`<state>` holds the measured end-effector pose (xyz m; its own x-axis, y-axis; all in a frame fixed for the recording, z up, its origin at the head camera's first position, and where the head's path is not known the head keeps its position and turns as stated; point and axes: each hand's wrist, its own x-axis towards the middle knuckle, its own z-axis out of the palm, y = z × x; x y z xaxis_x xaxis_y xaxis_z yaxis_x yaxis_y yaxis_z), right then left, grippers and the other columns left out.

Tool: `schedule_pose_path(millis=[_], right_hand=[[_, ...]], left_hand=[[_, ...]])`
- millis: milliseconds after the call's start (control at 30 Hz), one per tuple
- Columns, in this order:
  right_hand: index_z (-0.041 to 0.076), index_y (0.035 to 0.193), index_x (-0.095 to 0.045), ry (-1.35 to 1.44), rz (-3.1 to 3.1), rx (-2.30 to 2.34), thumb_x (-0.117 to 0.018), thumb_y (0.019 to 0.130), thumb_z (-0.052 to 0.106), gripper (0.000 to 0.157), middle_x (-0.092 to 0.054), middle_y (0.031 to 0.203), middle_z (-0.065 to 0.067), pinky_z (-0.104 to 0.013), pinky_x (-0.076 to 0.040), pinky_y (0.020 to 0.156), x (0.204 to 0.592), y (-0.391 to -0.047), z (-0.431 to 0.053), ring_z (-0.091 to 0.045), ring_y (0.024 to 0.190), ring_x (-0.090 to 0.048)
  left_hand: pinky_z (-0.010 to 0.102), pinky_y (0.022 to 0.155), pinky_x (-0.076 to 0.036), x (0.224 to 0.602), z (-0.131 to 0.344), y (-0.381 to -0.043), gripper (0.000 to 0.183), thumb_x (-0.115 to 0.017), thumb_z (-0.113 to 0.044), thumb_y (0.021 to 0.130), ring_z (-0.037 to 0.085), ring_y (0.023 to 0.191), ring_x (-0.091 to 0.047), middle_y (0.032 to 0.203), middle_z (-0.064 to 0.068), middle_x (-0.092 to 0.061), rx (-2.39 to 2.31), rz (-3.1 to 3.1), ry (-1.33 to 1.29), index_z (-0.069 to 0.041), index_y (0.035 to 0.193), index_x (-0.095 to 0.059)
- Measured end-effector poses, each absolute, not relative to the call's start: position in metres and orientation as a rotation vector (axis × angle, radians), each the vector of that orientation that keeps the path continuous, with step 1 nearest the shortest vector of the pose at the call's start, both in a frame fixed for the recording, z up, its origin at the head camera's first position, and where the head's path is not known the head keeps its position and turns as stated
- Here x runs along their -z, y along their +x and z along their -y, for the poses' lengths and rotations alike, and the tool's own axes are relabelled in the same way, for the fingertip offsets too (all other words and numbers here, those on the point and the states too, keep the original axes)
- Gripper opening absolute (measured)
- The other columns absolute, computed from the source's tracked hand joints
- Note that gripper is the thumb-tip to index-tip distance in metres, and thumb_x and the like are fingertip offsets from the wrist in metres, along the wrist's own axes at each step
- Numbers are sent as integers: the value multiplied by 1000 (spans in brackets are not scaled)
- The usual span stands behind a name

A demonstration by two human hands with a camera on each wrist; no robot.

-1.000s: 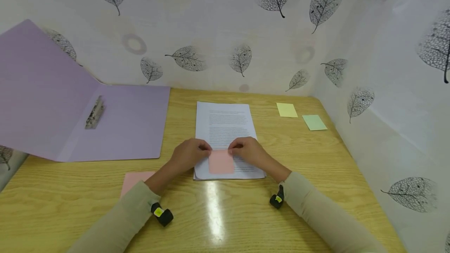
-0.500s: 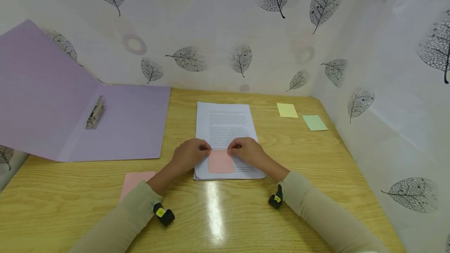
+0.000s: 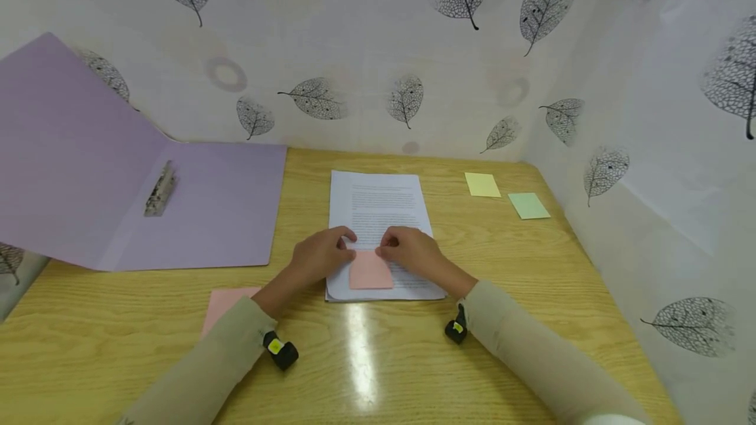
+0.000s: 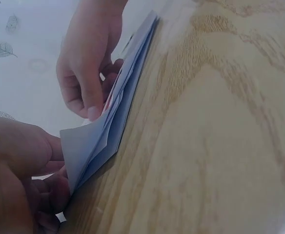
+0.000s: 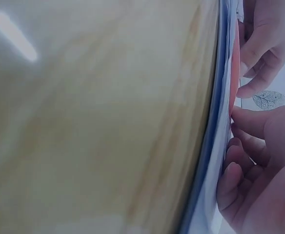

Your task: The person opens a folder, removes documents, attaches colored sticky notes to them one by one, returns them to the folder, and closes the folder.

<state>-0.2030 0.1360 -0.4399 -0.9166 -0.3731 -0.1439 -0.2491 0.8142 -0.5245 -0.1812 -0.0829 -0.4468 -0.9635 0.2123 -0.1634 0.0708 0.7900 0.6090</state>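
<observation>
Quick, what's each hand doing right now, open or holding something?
Left hand: open, thumb and forefinger apart.
Right hand: closed, pinching the top of the pink note on the papers.

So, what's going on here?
A person's right hand appears to pinch the upper edge of a pink sticky note lying on printed pages, while the left hand, finger and thumb parted, is at the note's upper left corner. A purple folder is open to the left; a yellow note and a green note lie to the right.

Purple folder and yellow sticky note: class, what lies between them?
In the head view, a stack of printed pages, with a pink sticky note over it, lies between the purple folder and yellow sticky note.
</observation>
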Motion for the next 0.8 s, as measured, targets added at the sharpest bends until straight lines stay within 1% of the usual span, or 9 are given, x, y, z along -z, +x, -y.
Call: schedule_pose_path(millis=[167, 267, 333, 567, 800], right_hand=[[22, 82, -64, -449, -2773, 599, -69, 93, 48, 29, -63, 75, 7, -29, -40, 58, 439, -207, -126, -13, 65, -54], [22, 80, -62, -436, -2768, 545, -68, 92, 51, 32, -63, 74, 7, -29, -39, 57, 438, -207, -123, -13, 64, -53], [22, 81, -63, -438, -2764, 534, -68, 93, 50, 31, -63, 76, 7, -29, -40, 57, 437, -207, -122, -13, 65, -53], [20, 85, -67, -415, -2729, 629, -70, 95, 39, 22, -65, 81, 5, -30, -42, 63, 434, -207, -136, -14, 71, -56], [18, 86, -68, -395, -2741, 630, -70, 95, 37, 21, -65, 82, 4, -30, -43, 66, 434, -206, -152, -14, 72, -56]], left_hand=[[32, 63, -41, 447, 79, -183, 30, -69, -41, 94, 15, 70, -57, 88, -4, -65, -887, -2773, 210, -23, 118, -67], [33, 62, -41, 446, 76, -182, 32, -69, -43, 94, 16, 68, -57, 85, -3, -66, -867, -2787, 212, -22, 117, -66], [33, 61, -41, 445, 75, -181, 31, -68, -42, 94, 16, 68, -57, 85, -3, -66, -858, -2795, 213, -22, 118, -66], [32, 61, -41, 446, 79, -181, 27, -66, -32, 98, 15, 69, -56, 86, -3, -64, -912, -2770, 229, -21, 122, -67], [29, 59, -41, 452, 84, -180, 28, -67, -28, 97, 14, 68, -54, 84, -3, -62, -982, -2756, 243, -21, 124, -68]])
